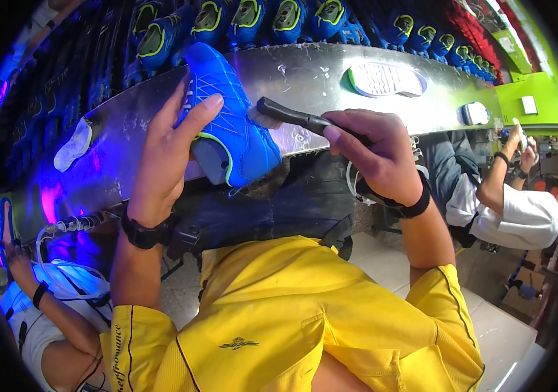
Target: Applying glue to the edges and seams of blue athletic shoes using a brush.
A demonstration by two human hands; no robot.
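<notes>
My left hand (173, 140) is closed around a blue shoe upper (243, 130) with pale lacing and a yellow-green collar edge, thumb lying across its side. The shoe is tilted over the metal bench, toe pointing away from me and heel toward me. My right hand (377, 147) grips the black handle of a brush (298, 118). Its bristle head is at the shoe's right side, near the lower edge, and appears to touch it. On the bench beyond the brush lies a white shoe sole (387, 80) with a green end.
The metal bench (142, 137) crosses in front of me. Another sole (74, 145) lies at its left. Rows of blue shoes (246, 23) stand along the far side. A person in white (517, 212) works at right, another (57, 326) at left; a green machine (524, 98) stands far right.
</notes>
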